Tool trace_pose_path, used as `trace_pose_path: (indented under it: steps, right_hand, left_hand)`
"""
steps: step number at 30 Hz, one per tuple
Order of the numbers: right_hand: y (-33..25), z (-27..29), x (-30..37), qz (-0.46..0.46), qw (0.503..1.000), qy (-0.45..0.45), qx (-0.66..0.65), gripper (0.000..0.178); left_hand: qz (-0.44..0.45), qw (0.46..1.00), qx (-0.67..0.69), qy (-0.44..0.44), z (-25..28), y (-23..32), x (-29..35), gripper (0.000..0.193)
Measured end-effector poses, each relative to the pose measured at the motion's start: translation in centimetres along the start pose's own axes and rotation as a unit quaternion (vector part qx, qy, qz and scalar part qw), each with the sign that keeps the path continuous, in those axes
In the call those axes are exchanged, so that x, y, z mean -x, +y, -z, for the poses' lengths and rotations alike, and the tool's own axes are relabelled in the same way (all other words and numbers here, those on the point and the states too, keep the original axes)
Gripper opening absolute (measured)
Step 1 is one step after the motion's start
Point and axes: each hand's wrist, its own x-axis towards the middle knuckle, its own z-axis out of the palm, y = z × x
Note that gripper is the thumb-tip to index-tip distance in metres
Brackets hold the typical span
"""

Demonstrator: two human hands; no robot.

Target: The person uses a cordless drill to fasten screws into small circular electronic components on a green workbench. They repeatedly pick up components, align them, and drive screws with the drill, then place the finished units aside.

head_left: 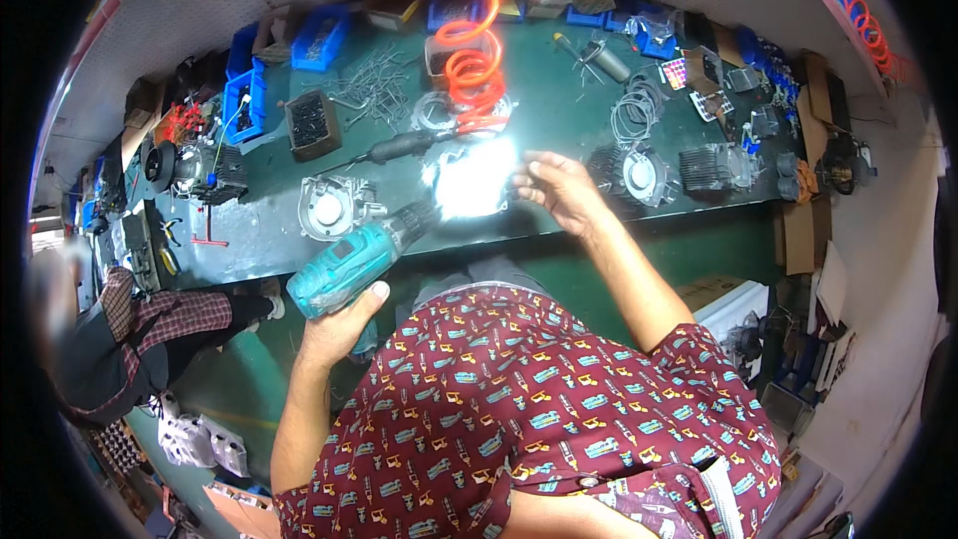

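My left hand (339, 331) is wrapped round the handle of a teal cordless drill (349, 262). Its black chuck (409, 224) points right, toward a metal part (473, 180) at the bench's front edge. Glare from the drill's light washes out that part, so its details are hidden. At the right side of the lit part is my right hand (565, 192), with curled fingers pressed together; what they hold, if anything, cannot be made out. A round metal housing (332, 208) lies left of the lit part, and a finned one (639, 176) sits to its right.
An orange coiled hose (473, 80) hangs over the green bench (559, 110). Behind the housings lie a box of dark screws (312, 125), a black in-line tool (399, 147) and blue bins (320, 38). A finned cylinder (711, 168) stands right. Another person (130, 339) is at far left.
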Motion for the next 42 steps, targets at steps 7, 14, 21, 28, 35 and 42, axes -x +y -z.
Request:
trace_pose_path:
  steps: [7,14,21,28,35,42]
  right_hand:
    - [2.2,-2.7,1.4,-0.015,0.998,0.013,0.066,0.018]
    - [2.0,-3.5,2.7,-0.031,0.998,-0.035,0.045,0.027]
    - [-0.4,-4.9,1.2,-0.105,0.974,-0.151,0.131,0.022]
    - [-2.7,-5.5,-2.3,-0.102,0.938,-0.275,0.183,0.031]
    - [-4.5,-5.2,-6.8,0.163,0.702,-0.376,0.582,0.074]
    - [-2.8,-5.4,-9.0,0.288,0.328,-0.48,0.761,0.093]
  left_hand:
    - [-0.004,0.996,0.076,-0.039,1.1,-2.3,0.0,0.031]
    - [-0.052,0.989,0.119,-0.064,0.9,-4.4,0.7,0.027]
    - [-0.016,0.974,0.224,-0.015,1.1,-5.1,2.8,0.035]
    - [0.041,0.952,0.295,0.067,-1.3,-4.1,4.8,0.037]
    - [0.049,0.96,0.189,0.201,-6.1,-0.6,6.9,0.027]
    - [0.137,0.971,-0.065,0.183,-7.2,5.2,5.9,0.03]
